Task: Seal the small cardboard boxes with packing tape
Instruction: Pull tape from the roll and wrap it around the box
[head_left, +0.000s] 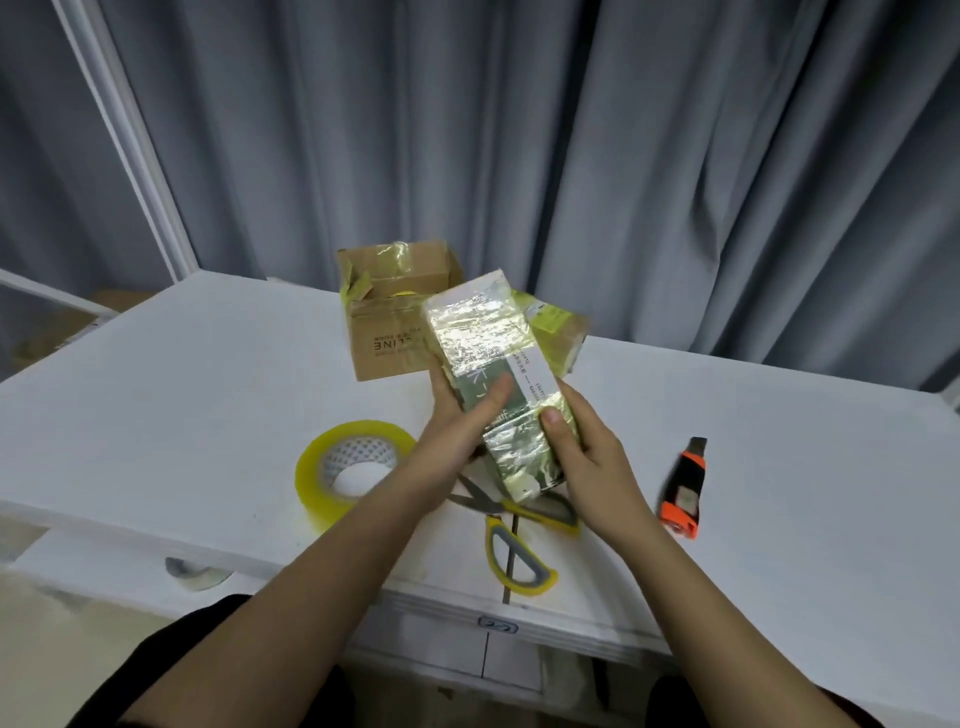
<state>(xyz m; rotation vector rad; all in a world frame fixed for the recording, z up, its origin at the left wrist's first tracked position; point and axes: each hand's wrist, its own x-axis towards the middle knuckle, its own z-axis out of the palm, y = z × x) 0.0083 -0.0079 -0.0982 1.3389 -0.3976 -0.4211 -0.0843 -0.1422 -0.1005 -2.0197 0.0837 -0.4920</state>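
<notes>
Two bare hands hold one small green and white box (493, 384) wrapped in shiny yellowish tape, up above the white table (208, 374). Left hand (457, 441) grips its left side, thumb on top. Right hand (582, 441) grips its right side, thumb pressing the tape. Behind stands an open brown cardboard box (395, 322). Yellow tape roll (348, 467), yellow-handled scissors (514, 530) and an orange and black cutter (683, 493) lie near. Crinkly tape could peel loose if not pressed flat.
</notes>
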